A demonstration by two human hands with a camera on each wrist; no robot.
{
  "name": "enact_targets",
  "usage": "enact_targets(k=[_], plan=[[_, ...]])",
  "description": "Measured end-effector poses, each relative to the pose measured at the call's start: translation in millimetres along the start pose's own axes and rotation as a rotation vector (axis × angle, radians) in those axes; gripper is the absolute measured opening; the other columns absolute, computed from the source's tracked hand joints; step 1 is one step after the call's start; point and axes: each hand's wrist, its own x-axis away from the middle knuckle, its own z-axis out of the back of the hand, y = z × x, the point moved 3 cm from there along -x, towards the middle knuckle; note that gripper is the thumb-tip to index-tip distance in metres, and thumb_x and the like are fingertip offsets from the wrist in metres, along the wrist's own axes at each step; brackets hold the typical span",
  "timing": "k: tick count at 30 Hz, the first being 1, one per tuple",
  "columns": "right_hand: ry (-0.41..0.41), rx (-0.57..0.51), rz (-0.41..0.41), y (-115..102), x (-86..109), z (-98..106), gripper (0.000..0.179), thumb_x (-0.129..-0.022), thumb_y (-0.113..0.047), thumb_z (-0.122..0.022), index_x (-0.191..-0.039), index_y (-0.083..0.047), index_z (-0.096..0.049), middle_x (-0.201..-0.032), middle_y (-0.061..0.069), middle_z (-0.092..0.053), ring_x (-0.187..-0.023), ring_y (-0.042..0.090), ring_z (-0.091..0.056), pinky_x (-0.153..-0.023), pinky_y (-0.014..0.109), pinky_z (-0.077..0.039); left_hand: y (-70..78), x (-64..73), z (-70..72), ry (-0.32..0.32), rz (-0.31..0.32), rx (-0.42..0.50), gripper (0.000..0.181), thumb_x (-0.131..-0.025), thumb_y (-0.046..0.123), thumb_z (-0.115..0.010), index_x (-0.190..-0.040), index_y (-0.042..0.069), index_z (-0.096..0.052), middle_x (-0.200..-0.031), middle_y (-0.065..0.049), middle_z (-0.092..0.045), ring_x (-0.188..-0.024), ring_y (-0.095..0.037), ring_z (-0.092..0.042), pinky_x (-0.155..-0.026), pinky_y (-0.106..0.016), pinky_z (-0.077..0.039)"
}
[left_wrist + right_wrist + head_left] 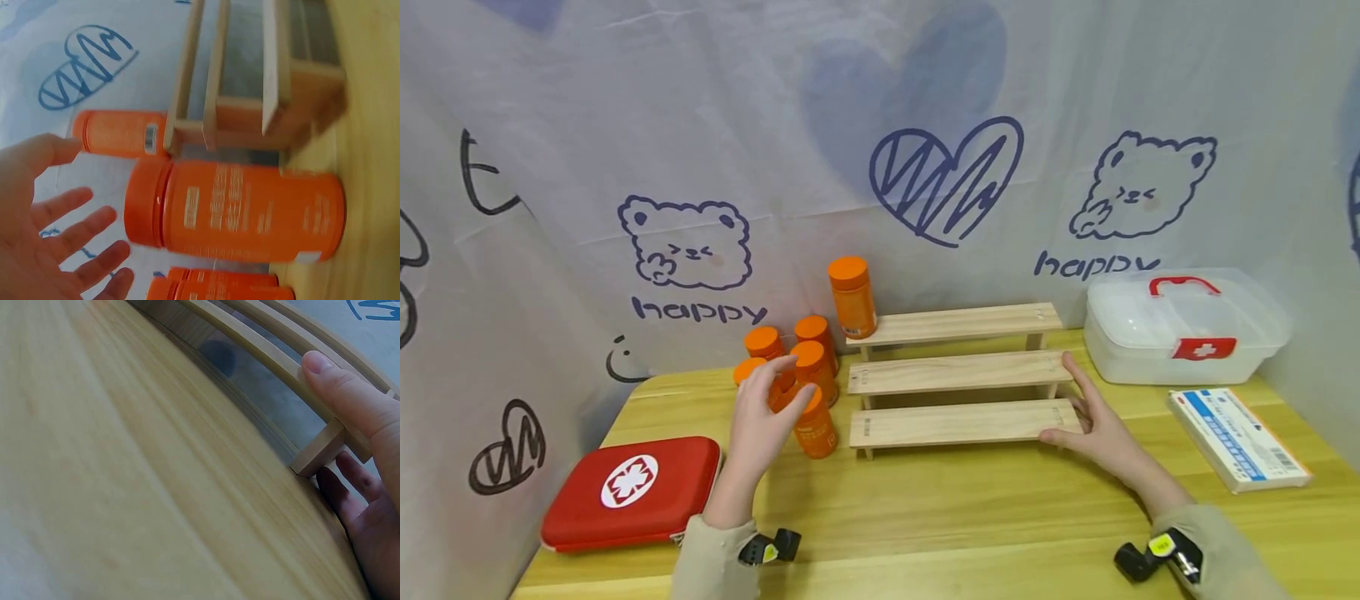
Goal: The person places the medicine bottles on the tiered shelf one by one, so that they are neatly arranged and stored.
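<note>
A three-step wooden rack (pixel 955 423) stands mid-table. My right hand (pixel 1093 421) holds its right end: in the right wrist view the thumb lies on the front step's edge and the other fingers are by the end leg (pixel 320 449). One orange bottle with an orange lid (pixel 854 302) stands upright on the left end of the top step. Several like it are grouped on the table left of the rack, the nearest bottle (pixel 816 432) in front. Above this group, my left hand (pixel 762 412) has its fingers spread, holding nothing; it partly hides some bottles.
A red first-aid case (pixel 685 475) lies at the left, close to my left forearm. On the right stand a clear plastic medicine box (pixel 1127 350) with a red handle and, before it, a flat white-and-blue carton (pixel 1236 433). A printed cloth (pixel 820 167) hangs behind the table.
</note>
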Motion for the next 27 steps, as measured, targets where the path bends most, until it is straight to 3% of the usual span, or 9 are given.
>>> enact_targets(k=[6,13,17,20,25,27], plan=[[0.014,0.028,-0.002,-5,2.6,5,0.108,-0.081,-0.005,-0.076,-0.153,-0.037,-0.002,-0.159,0.010,-0.001,-0.124,0.043,-0.040,-0.084,0.018,-0.047,-8.8,-3.2,-0.1,-0.058,0.021,-0.061,0.053,-0.086,0.036,-0.072,-0.128,0.008,-0.057,-0.122,-0.011,-0.056,-0.112,-0.031,-0.044,-0.093,-0.047,-0.035],[0.000,0.020,-0.007,-6,3.1,4,0.108,-0.081,-0.005,-0.075,-0.153,-0.035,-0.001,-0.157,0.021,-0.006,-0.114,0.006,-0.050,-0.083,0.020,-0.049,-18.3,-3.3,-0.7,-0.193,0.037,-0.179,0.065,-0.081,0.041,-0.075,-0.134,0.011,-0.054,-0.127,-0.010,-0.057,-0.119,-0.032,-0.044,-0.099,-0.052,-0.029],[0.002,0.019,0.002,-4,3.1,4,0.108,-0.081,-0.004,-0.075,-0.154,-0.033,-0.001,-0.156,0.024,-0.007,-0.110,-0.002,-0.049,-0.082,0.020,-0.049,-22.6,-2.4,-0.7,-0.248,0.032,-0.194,0.070,-0.077,0.039,-0.079,-0.136,0.012,-0.052,-0.130,-0.010,-0.056,-0.121,-0.034,-0.045,-0.100,-0.055,-0.030],[0.001,0.029,0.001,-4,3.3,3,0.109,-0.081,-0.004,-0.076,-0.154,-0.033,-0.001,-0.155,0.025,-0.009,-0.111,0.003,-0.051,-0.082,0.020,-0.049,-26.0,-1.0,-0.4,-0.279,0.033,-0.171,0.070,-0.077,0.033,-0.080,-0.136,0.011,-0.050,-0.130,-0.013,-0.056,-0.120,-0.035,-0.047,-0.100,-0.055,-0.033],[-0.006,0.049,-0.011,-3,2.5,0,0.108,-0.081,-0.006,-0.076,-0.154,-0.032,0.000,-0.156,0.023,-0.009,-0.119,0.034,-0.048,-0.083,0.018,-0.047,-31.0,1.1,1.0,-0.283,0.060,-0.130,0.061,-0.078,0.025,-0.080,-0.132,0.010,-0.055,-0.128,-0.012,-0.057,-0.116,-0.031,-0.052,-0.098,-0.052,-0.037],[-0.009,0.049,-0.015,-2,1.3,-1,0.108,-0.081,-0.007,-0.076,-0.154,-0.034,0.000,-0.155,0.025,-0.011,-0.118,0.041,-0.047,-0.083,0.018,-0.048,-31.9,2.0,1.3,-0.270,0.068,-0.119,0.057,-0.079,0.024,-0.079,-0.130,0.010,-0.057,-0.127,-0.012,-0.058,-0.113,-0.030,-0.053,-0.097,-0.051,-0.038]])
